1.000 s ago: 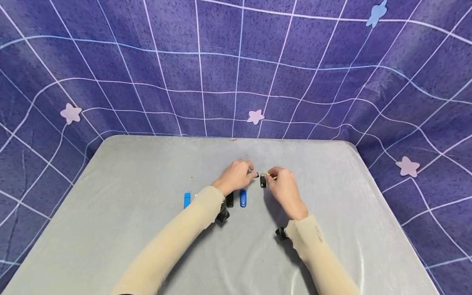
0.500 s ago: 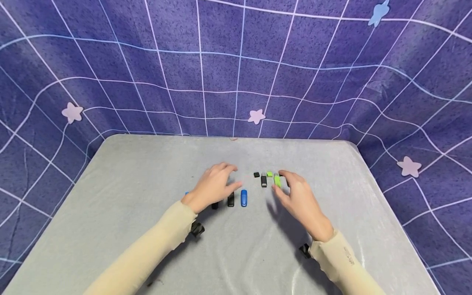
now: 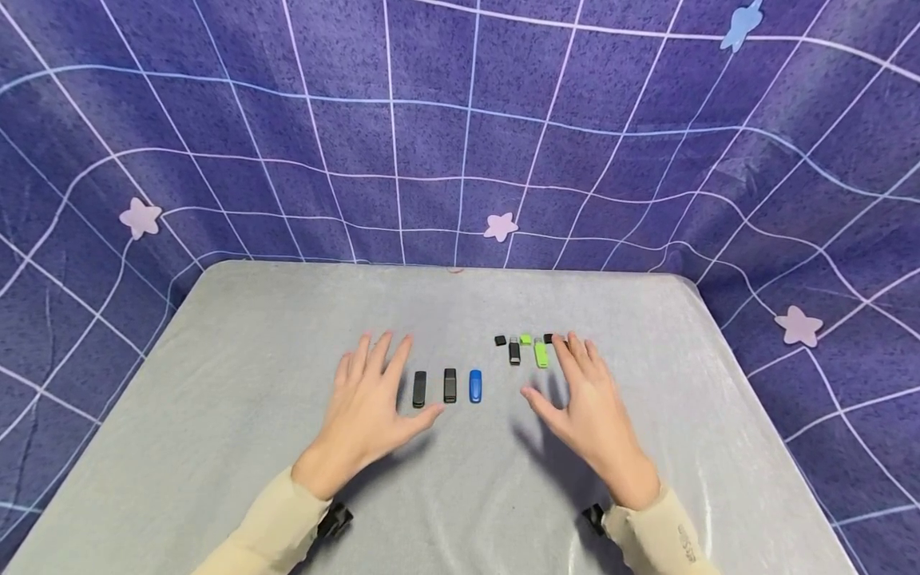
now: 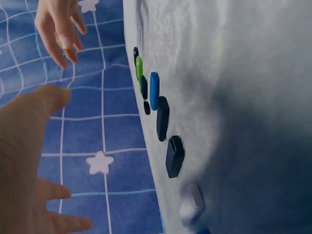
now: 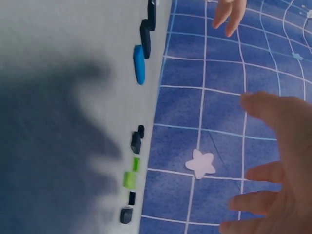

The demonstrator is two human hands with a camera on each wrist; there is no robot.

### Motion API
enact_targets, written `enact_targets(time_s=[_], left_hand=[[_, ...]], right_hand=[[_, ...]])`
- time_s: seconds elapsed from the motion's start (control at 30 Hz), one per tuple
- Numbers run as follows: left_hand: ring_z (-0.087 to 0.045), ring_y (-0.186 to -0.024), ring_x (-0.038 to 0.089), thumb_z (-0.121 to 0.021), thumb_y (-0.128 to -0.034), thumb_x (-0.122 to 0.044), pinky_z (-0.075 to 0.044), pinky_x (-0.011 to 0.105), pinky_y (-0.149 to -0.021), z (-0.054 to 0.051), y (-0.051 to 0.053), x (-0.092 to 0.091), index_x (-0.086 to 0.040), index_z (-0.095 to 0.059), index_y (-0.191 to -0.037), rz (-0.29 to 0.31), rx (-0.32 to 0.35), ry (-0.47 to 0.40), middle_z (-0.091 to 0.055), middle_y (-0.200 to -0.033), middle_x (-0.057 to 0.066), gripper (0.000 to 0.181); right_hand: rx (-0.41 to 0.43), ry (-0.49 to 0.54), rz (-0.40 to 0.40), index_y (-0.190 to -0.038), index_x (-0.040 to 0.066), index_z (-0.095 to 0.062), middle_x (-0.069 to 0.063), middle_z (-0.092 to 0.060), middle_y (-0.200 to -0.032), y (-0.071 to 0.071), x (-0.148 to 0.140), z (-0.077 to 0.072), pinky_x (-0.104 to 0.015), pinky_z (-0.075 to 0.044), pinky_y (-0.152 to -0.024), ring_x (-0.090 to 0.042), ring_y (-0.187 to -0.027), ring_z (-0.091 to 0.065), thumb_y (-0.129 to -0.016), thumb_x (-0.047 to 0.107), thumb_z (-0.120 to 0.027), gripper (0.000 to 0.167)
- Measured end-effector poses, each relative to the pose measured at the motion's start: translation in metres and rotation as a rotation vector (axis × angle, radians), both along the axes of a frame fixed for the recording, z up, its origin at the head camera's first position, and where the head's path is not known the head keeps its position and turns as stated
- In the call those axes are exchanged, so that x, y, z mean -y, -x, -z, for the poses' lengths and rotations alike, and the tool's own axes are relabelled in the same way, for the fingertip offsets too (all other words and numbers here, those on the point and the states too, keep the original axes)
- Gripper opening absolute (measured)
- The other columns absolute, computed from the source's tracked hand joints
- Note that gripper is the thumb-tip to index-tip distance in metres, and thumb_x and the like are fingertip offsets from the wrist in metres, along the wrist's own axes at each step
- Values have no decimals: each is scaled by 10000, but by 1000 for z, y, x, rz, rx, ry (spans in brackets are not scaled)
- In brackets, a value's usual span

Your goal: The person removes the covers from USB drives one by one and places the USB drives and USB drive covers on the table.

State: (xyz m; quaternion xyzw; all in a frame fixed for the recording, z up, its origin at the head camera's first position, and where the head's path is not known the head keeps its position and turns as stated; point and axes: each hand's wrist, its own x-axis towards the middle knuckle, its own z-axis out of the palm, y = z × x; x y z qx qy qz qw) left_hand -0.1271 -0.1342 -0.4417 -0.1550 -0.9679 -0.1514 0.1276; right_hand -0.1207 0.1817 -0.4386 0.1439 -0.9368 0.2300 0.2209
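The left hand (image 3: 362, 411) blocks some of the table (image 3: 273, 311) in the head view. From the left wrist, a pale memory stick (image 4: 192, 201) shows, blurry and in the shade, with a bit of something blue (image 4: 204, 232) cut off at the bottom. The right hand (image 3: 592, 403) hides most of the dark memory stick (image 5: 126, 215) at the right end and some of the black cap (image 3: 549, 339) next to it.

Both hands are up in the air, with fingers long and spread wide, holding nothing. The left thumb is near two smooth, black, long sticks (image 3: 450, 385). Just right of them lies a shiny blue stick (image 3: 475, 386) with round ends.

Farther right and back, a black stick (image 3: 514, 351) and a bright green stick (image 3: 541, 354) lie with their metal ends showing. A small square black lid (image 3: 500, 340) and a green cap (image 3: 525, 339) sit near them.

The gray cloth on the table is soft-looking and wrinkly. Plenty of it lies between the sticks and the back edge, where a purple curtain (image 3: 431, 144) with stars hangs.
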Motion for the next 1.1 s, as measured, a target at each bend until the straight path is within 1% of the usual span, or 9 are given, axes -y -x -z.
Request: enact_targets(time_s=[0.13,0.23,0.33,0.47,0.63,0.77,0.87,0.97,1.1], left_hand=[[-156,-1557,480,-638,-778,-811,-196,716,-1182,3,-15,6,-212,-283,-1634,-30,-18,14,-329,-1643,202,1103],[-117,-1565,482,-633,-770,-831,-172,727,-1182,6,-22,9,-219,-254,-1644,-42,-14,20,-295,-1655,220,1132],[-77,-1573,475,-619,-772,-849,-143,731,-1187,9,-26,11,-230,-228,-1651,-47,0,20,-245,-1679,212,1145],[-28,-1577,471,-610,-772,-860,-105,732,-1196,15,-31,15,-247,-180,-1660,-51,35,20,-153,-1716,175,1162],[-55,-1572,481,-622,-762,-860,-104,734,-1192,24,-37,22,-244,-187,-1659,-64,57,36,-202,-1701,190,1172],[-79,-1567,491,-621,-761,-862,-112,733,-1188,27,-41,28,-210,-251,-1645,-72,69,43,-255,-1677,213,1159],[-75,-1564,499,-612,-765,-868,-107,737,-1186,27,-44,34,-187,-280,-1635,-69,80,45,-256,-1673,225,1154],[-74,-1563,503,-613,-769,-864,-110,742,-1181,26,-47,41,-177,-288,-1632,-74,78,53,-261,-1666,234,1150],[-86,-1557,513,-608,-779,-859,-99,745,-1179,22,-50,51,-182,-277,-1636,-88,82,66,-269,-1657,247,1142]], right_hand=[[8,-40,-8,-1572,50,-396,-350,-337,-1583,-3,7,11,-669,-352,-1139,-548,-1452,-354,-812,569,-798,1004],[43,-47,-32,-1620,89,-298,-348,-250,-1618,-5,15,18,-669,-330,-1150,-546,-1481,-290,-812,606,-788,1077],[78,-59,-60,-1631,91,-261,-325,-216,-1638,-7,25,23,-661,-346,-1141,-536,-1492,-265,-812,619,-785,1107],[145,-88,-109,-1613,47,-291,-306,-205,-1646,-9,37,32,-623,-383,-1130,-514,-1494,-284,-839,633,-757,1077],[246,-115,-164,-1602,39,-318,-310,-263,-1629,-8,51,37,-593,-410,-1119,-497,-1479,-337,-874,639,-722,1026],[285,-132,-193,-1593,27,-335,-323,-328,-1598,-6,59,36,-609,-423,-1103,-510,-1463,-362,-893,599,-727,986],[294,-143,-199,-1559,4,-393,-315,-398,-1566,-3,66,34,-616,-436,-1093,-521,-1436,-402,-918,551,-724,905],[287,-150,-212,-1506,-21,-464,-292,-482,-1518,2,72,30,-574,-464,-1090,-477,-1394,-486,-947,486,-718,796],[256,-130,-226,-1408,-55,-556,-276,-612,-1362,11,80,25,-478,-543,-1020,-391,-1232,-637,-965,354,-731,628]])
